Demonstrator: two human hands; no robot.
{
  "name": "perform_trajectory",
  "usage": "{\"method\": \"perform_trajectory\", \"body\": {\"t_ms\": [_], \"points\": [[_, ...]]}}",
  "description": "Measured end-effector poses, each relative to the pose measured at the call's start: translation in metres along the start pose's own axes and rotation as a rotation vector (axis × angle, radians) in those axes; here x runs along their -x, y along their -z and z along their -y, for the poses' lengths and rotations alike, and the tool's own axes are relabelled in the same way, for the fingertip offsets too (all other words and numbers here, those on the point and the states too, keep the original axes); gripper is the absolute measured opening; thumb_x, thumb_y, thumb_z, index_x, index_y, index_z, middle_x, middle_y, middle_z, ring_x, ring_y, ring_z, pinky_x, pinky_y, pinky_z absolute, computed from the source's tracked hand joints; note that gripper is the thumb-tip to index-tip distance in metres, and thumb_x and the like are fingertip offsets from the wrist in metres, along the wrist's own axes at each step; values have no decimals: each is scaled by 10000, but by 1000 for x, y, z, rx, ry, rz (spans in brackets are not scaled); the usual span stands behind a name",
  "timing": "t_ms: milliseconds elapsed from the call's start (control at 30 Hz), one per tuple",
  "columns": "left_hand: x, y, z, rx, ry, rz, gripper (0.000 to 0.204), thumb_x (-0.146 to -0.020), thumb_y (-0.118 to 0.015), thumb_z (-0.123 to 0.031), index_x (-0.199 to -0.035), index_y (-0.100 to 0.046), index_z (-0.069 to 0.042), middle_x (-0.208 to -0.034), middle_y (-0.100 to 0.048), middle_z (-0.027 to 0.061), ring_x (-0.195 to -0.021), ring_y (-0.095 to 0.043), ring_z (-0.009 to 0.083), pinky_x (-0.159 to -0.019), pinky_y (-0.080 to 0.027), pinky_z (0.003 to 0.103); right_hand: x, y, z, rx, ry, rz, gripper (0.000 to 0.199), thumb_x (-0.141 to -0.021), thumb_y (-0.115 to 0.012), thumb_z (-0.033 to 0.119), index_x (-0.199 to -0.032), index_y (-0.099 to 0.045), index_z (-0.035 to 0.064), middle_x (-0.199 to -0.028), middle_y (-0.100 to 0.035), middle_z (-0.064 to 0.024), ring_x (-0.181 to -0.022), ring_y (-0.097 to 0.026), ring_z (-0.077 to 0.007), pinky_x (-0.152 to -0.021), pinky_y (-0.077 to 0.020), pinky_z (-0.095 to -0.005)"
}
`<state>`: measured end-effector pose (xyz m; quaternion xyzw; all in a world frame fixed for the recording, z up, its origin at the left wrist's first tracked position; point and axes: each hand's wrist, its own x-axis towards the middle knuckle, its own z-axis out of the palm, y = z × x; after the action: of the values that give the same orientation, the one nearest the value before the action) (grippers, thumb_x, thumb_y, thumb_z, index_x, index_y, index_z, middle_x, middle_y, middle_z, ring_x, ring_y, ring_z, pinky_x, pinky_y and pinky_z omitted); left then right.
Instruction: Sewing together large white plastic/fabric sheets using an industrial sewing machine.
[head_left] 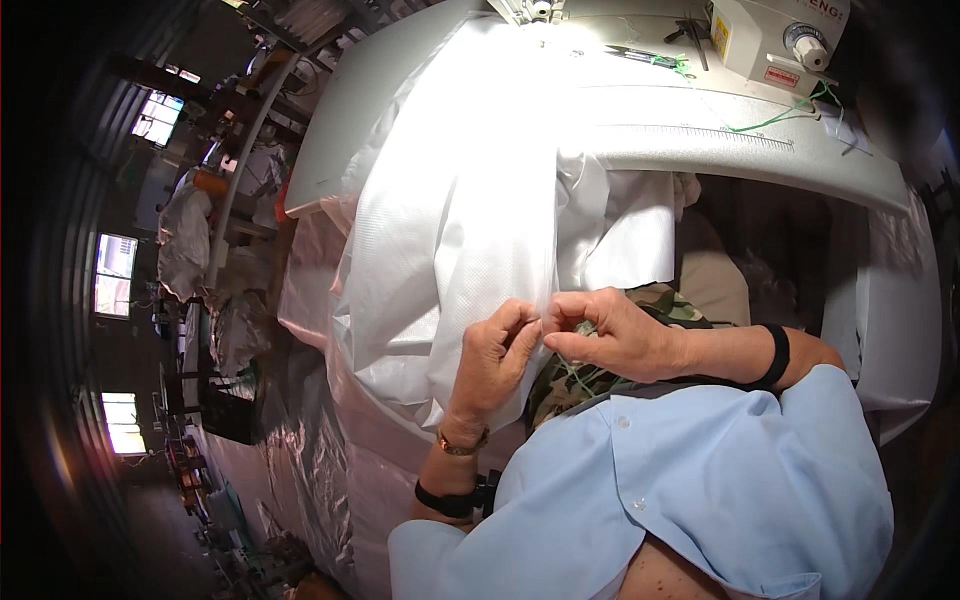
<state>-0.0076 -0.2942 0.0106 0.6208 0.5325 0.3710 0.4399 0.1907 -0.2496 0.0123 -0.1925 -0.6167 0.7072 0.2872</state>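
A large sheet of white woven fabric [480, 230] drapes from the sewing machine table down over my lap. My left hand [492, 352] pinches the fabric's edge with thumb and forefinger. Close against it, my right hand [612, 335] is also closed in a pinch on the same edge, the fingertips of both hands nearly touching. Whatever fine detail lies between the fingertips is too small to make out. Green thread [575, 375] hangs loose below my right hand.
The sewing machine [780, 45] stands at the back right on its pale table [850, 165]. Thread snips [640, 55] lie near the needle area, which is brightly lit. Shelving with bundled material [185, 240] is at the left. Shiny sheeting [310, 480] covers the lower left.
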Motion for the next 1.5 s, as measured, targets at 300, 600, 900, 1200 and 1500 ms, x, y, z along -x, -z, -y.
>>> {"method": "perform_trajectory", "body": {"t_ms": [300, 600, 900, 1200, 1500], "points": [[5, -5, 4, 185, 44, -8, 160, -987, -523, -83, -928, -617, 33, -743, -618, 29, -650, -532, 45, -584, -437, 206, -4, -9, -8, 720, 144, -63, 95, -867, -602, 114, -885, -559, 32, -675, -630, -76, -567, -603, -271, -548, -462, -357], [-6, -6, 4, 379, 224, -161, 139, -953, -619, -98, -848, -619, -7, -697, -548, -68, -592, -430, -10, -514, -322, 165, -5, 17, -30, 996, 478, 140, 200, -831, -605, 95, -1018, -582, 30, -781, -616, -58, -727, -612, -207, -703, -465, -335], [-7, 32, -27, 178, 28, -361, 68, -922, -655, -52, -875, -629, -12, -701, -527, -85, -598, -397, -23, -530, -287, 147, -63, 124, -122, 424, -179, -1129, 287, -929, -541, 203, -1071, -615, -35, -1046, -646, -217, -1003, -598, -318, -911, -450, -407], [-12, 30, -32, 193, -49, -323, 92, -924, -657, -65, -863, -620, -6, -720, -517, -83, -615, -399, -11, -555, -296, 150, -32, 186, -135, 1077, -104, -807, 300, -912, -487, 214, -1005, -622, -37, -991, -628, -272, -954, -578, -440, -858, -440, -505], [-9, 21, -45, 73, -31, -311, 39, -908, -648, -18, -885, -658, 12, -701, -568, -73, -599, -454, -17, -527, -325, 145, 40, 116, -16, 672, 150, -277, 185, -928, -535, 151, -810, -560, 10, -753, -581, -71, -685, -546, -212, -648, -446, -359]]}}
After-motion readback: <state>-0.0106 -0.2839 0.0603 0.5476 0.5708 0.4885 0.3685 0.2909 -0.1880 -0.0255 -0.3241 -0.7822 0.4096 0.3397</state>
